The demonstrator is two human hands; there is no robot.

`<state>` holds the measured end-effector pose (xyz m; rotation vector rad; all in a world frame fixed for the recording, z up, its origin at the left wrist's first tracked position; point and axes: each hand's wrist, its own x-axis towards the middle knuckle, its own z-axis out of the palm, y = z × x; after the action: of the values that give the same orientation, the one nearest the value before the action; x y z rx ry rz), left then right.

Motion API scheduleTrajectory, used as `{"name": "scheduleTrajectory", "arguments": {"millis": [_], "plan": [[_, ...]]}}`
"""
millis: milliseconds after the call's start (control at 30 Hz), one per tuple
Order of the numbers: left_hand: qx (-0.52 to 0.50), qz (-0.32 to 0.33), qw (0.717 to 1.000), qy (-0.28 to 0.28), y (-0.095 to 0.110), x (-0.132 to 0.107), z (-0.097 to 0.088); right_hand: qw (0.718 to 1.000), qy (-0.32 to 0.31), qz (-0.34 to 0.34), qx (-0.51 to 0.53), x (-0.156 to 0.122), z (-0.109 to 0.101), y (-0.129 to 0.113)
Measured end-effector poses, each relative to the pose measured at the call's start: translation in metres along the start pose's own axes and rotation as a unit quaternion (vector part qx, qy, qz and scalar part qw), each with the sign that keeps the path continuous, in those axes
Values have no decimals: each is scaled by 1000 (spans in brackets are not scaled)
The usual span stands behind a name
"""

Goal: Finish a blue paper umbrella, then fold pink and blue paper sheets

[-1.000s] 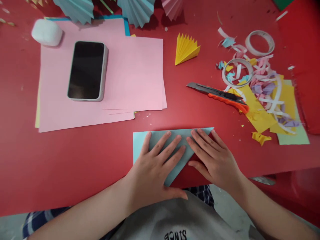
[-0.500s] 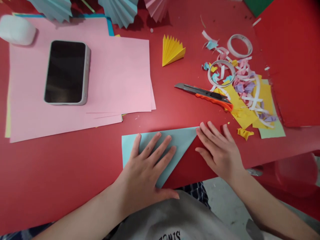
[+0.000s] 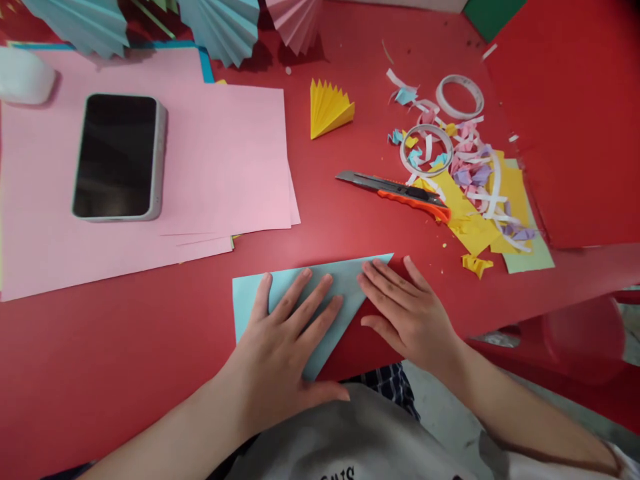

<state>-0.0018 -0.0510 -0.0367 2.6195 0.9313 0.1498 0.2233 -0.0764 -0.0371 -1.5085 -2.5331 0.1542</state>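
Observation:
A light blue sheet of paper point(image 3: 330, 333), folded along a slanted edge into a pointed shape, lies flat near the table's front edge. My left hand point(image 3: 285, 333) rests palm down on it with fingers spread, hiding its lower left part. The fingertips of my right hand point(image 3: 407, 307) touch the paper close to its pointed right corner; those fingers are stretched out and the thumb is apart. Beyond the hands, an orange utility knife point(image 3: 400, 193) lies with its blade pointing left. A small pleated yellow paper fan point(image 3: 330, 112) sits farther back.
Pink paper sheets point(image 3: 225, 160) lie at the left, with a black-screened device point(image 3: 117, 157) and a white case point(image 3: 23, 77) on them. Paper scraps point(image 3: 473, 177) and two tape rings, one a white ring point(image 3: 460, 97), are at the right. Blue pleated fans point(image 3: 220, 30) stand behind.
My right hand has slid left along the paper, from its right tip onto the slanted edge. My left hand stays on the paper. The whole view has shifted slightly.

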Motion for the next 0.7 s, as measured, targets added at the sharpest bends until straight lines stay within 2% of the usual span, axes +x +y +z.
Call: {"name": "scheduleTrajectory", "arguments": {"millis": [233,367,433,533,600,700], "plan": [[9,-9,1000,-6,3,2,-1,996,20,74,-39,-4,-3,34],[3,-21,1000,-9,4,2,-2,989,57,124,-58,-3,-4,36],[5,-17,1000,-10,3,2,-3,993,73,86,-38,-3,-5,29],[19,9,1000,-23,0,1,-2,998,55,-9,8,-4,-5,15],[25,17,999,-36,-2,0,-3,998,52,-17,28,-5,-5,8],[29,14,999,-41,-3,-1,-3,996,70,12,45,-6,-5,7]]}}
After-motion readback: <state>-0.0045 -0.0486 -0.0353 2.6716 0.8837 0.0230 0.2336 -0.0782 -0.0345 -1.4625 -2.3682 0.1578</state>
